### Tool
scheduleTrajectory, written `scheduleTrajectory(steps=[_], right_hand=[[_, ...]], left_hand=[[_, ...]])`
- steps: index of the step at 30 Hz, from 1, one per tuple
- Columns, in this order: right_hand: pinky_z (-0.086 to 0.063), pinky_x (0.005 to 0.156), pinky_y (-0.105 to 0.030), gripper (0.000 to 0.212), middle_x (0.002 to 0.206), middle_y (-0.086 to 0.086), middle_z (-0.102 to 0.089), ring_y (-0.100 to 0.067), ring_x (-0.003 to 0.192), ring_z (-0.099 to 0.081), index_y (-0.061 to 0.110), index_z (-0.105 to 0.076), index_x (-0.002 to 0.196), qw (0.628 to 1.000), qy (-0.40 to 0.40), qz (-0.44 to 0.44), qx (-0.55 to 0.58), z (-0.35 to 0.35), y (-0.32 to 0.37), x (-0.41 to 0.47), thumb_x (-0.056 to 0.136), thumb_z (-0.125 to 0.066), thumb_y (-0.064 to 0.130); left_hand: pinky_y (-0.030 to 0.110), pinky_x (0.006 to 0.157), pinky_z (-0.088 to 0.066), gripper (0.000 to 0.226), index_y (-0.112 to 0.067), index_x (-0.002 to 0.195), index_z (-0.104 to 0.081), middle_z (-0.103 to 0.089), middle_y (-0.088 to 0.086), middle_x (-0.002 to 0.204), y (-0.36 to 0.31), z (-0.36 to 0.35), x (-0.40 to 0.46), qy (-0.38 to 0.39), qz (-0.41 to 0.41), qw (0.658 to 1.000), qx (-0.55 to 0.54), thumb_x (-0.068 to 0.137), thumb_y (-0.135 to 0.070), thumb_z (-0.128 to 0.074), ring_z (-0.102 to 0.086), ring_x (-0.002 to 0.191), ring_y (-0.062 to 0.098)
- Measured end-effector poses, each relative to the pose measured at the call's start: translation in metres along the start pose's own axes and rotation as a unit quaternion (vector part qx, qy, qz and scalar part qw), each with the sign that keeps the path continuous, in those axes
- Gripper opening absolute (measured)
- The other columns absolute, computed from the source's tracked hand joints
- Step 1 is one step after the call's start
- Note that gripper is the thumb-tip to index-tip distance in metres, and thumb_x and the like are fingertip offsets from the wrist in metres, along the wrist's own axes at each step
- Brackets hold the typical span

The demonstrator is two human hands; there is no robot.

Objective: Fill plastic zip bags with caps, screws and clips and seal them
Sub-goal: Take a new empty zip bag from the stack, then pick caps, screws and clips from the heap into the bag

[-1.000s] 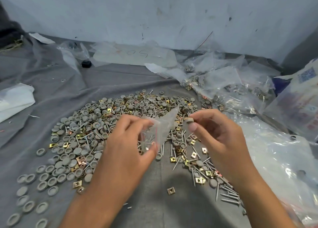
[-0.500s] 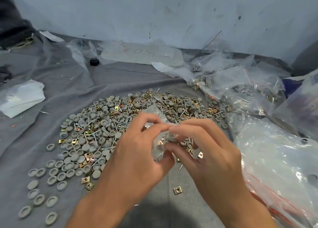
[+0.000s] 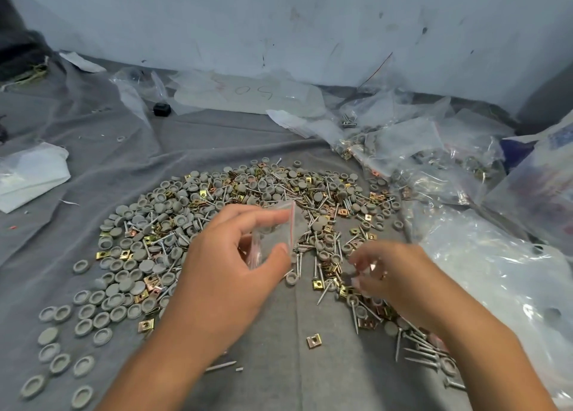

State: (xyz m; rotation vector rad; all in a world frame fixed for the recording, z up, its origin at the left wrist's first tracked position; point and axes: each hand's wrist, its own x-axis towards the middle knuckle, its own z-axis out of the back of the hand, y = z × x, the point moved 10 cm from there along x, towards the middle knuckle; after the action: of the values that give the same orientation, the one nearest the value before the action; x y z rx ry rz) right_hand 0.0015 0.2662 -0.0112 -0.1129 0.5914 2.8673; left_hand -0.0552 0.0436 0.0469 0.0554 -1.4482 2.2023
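**Small zip bag held open above a heap of caps, screws and clips**

At the centre of the frame, above a grey cloth [image 3: 93,168] spread over the work surface, we see the left hand [image 3: 229,274] holding a small clear zip bag [image 3: 274,235] with a red seal line. Its grip is closed on the bag: the thumb presses the near side and the fingers curl over the top, so the mouth stands upward. The bag hangs just over the near edge of the heap.

To the right of centre, lower in the frame, the right hand [image 3: 400,280] reaches down among the loose parts with its fingers bent toward the cloth. Motion blur covers the fingertips, so we cannot tell whether that grip has closed on a part.

Across the middle of the frame lies the heap: grey round caps [image 3: 136,268], thin silver screws [image 3: 324,291] and brass-coloured square clips [image 3: 313,341], all mixed together. More caps trail off toward the lower left corner, and one clip sits alone on the cloth near the bottom centre, between the two forearms.

At the right of the frame we see a pile of clear plastic bags [image 3: 434,150], some holding parts. A folded white sheet [image 3: 31,174] lies at the left edge, and a small black object [image 3: 162,109] rests near the pale wall [image 3: 310,22] at the top.
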Motion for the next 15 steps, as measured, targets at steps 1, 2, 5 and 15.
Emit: scheduleTrajectory(steps=[1, 2, 5, 15], right_hand=[[-0.054, 0.080, -0.023, 0.018, 0.097, 0.023, -0.061, 0.004, 0.085, -0.058, 0.046, -0.066, 0.095, 0.999, 0.027, 0.000, -0.027, -0.009, -0.002, 0.001, 0.090, -0.075, 0.031], [-0.053, 0.082, -0.025, 0.015, 0.099, 0.023, -0.059, 0.004, 0.087, -0.056, 0.045, -0.067, 0.096, 0.999, 0.038, 0.003, -0.032, -0.013, -0.002, 0.001, 0.090, -0.075, 0.033], [-0.053, 0.081, -0.024, 0.017, 0.097, 0.023, -0.060, 0.004, 0.089, -0.058, 0.043, -0.065, 0.098, 0.999, 0.043, -0.006, -0.001, -0.011, -0.011, -0.001, 0.088, -0.077, 0.038], [-0.047, 0.072, -0.013, 0.018, 0.083, 0.022, -0.065, 0.011, 0.084, -0.056, 0.042, -0.068, 0.084, 0.999, 0.050, 0.004, -0.022, -0.011, -0.022, -0.005, 0.091, -0.073, 0.026]], left_hand=[[0.018, 0.070, -0.046, 0.029, -0.042, 0.113, -0.071, -0.061, -0.024, 0.111, 0.000, 0.000, 0.000, 0.001, 0.000, 1.000, 0.004, 0.084, -0.041, -0.067, -0.058, 0.073, 0.004], [0.019, 0.068, -0.047, 0.029, -0.043, 0.113, -0.070, -0.060, -0.025, 0.110, -0.001, -0.001, 0.000, 0.002, -0.002, 1.000, 0.014, 0.084, -0.042, -0.067, -0.057, 0.071, 0.008], [0.011, 0.076, -0.044, 0.034, -0.046, 0.114, -0.068, -0.057, -0.028, 0.108, -0.004, -0.004, -0.001, 0.007, -0.015, 0.998, 0.057, 0.081, -0.038, -0.067, -0.058, 0.088, 0.011], [0.001, 0.084, -0.036, 0.036, -0.049, 0.114, -0.061, -0.054, -0.031, 0.106, -0.010, -0.006, -0.004, 0.009, -0.032, 0.996, 0.081, 0.081, -0.038, -0.067, -0.053, 0.099, 0.008]])
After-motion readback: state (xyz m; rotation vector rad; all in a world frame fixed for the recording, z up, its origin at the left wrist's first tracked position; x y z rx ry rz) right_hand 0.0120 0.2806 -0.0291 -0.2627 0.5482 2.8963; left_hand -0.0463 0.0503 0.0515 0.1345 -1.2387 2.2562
